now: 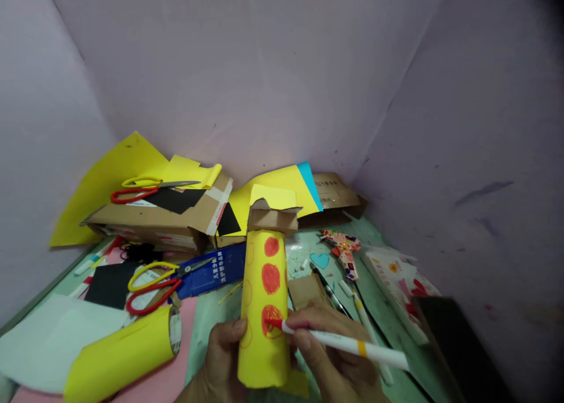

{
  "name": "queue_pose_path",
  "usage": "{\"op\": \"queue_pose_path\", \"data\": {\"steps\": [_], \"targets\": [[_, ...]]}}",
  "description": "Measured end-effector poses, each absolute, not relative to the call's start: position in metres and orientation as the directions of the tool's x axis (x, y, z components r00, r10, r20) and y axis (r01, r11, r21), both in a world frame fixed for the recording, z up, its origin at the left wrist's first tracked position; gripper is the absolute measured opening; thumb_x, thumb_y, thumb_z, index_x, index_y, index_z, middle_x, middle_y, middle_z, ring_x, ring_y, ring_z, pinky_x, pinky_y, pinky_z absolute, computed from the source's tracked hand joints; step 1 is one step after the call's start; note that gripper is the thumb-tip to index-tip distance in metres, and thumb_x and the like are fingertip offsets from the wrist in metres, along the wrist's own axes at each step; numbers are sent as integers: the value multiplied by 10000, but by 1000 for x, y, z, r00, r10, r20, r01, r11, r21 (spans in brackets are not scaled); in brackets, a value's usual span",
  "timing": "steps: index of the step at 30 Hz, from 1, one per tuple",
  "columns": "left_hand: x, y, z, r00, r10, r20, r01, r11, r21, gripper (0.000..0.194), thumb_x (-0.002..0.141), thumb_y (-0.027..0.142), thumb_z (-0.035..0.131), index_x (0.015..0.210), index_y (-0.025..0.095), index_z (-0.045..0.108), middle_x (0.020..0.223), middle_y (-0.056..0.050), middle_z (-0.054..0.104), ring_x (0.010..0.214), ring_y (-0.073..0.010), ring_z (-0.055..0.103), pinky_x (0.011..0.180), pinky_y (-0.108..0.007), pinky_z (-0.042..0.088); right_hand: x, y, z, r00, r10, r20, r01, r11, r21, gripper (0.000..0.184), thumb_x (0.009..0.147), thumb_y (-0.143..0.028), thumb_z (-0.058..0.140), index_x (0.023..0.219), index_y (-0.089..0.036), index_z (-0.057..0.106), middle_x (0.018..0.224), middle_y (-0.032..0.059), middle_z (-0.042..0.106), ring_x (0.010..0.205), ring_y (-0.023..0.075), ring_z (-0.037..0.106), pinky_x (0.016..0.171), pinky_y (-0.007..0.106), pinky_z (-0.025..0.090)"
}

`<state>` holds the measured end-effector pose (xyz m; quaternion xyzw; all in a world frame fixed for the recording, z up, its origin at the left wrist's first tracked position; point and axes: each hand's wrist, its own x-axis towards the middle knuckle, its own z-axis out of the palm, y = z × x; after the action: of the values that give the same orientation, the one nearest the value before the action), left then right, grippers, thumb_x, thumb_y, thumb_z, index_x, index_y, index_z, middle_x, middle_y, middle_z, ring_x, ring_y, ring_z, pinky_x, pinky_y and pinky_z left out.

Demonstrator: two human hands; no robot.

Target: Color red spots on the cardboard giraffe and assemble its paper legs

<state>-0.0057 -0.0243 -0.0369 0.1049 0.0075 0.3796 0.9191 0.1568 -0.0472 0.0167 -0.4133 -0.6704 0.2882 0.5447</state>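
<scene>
My left hand (224,350) is wrapped round the lower left side of a yellow paper-covered tube (258,350), its thumb on the near face. Three red filled spots run down the tube, and fainter red outlines show along its left side. Between the thumb and fingers of my right hand (330,350) is a white marker pen (348,342) with a red tip. That tip touches the lowest spot, where the red strokes look looser. A cardboard piece with torn edges (273,220) shows just beyond the tube's top end.
Scissors with red and yellow handles (154,282) lie on the left, near a second yellow tube (123,353). Another pair (145,188) rests on a cardboard box (176,221). At right are a blue heart (319,260), a black pen (330,291) and a decorated glue gun (343,250).
</scene>
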Motion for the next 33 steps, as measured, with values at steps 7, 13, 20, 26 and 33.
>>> {"op": "queue_pose_path", "data": {"steps": [7,13,20,26,33], "targets": [[-8,-24,-40,713,701,31,-691,694,203,383,794,262,609,1045,-2,726,850,-136,795,725,-207,735,721,-244,525,159,-46,12,-11,852,523,255,508,-823,159,847,-183,623,920,-280,725,759,9,723,657,164,690,539,225,531],[-7,-21,-38,722,690,59,-685,698,211,381,791,272,607,1024,-5,729,861,-134,795,692,-203,732,699,-246,528,161,-46,18,-75,853,516,253,517,-818,158,864,-140,600,899,-245,713,730,5,714,606,144,678,557,223,546],[-10,-21,-43,725,687,55,-679,699,225,384,786,289,624,1036,17,728,840,-119,796,777,-216,740,732,-236,524,161,-46,13,-25,865,501,269,488,-830,154,879,-228,600,942,-258,737,740,41,738,624,187,689,527,260,553],[-12,-20,-46,719,695,10,-682,704,199,396,812,260,578,1079,-4,703,930,-147,791,821,-227,739,754,-260,528,161,-46,20,-81,847,526,252,528,-811,131,863,-186,621,887,-247,733,746,37,746,638,182,699,575,261,577],[-9,-22,-39,720,690,71,-688,698,198,393,805,262,609,1082,4,712,922,-117,793,877,-235,732,797,-253,513,156,-44,10,37,842,538,266,510,-818,167,845,-190,626,940,-260,743,787,42,746,673,192,695,519,257,539]]}}
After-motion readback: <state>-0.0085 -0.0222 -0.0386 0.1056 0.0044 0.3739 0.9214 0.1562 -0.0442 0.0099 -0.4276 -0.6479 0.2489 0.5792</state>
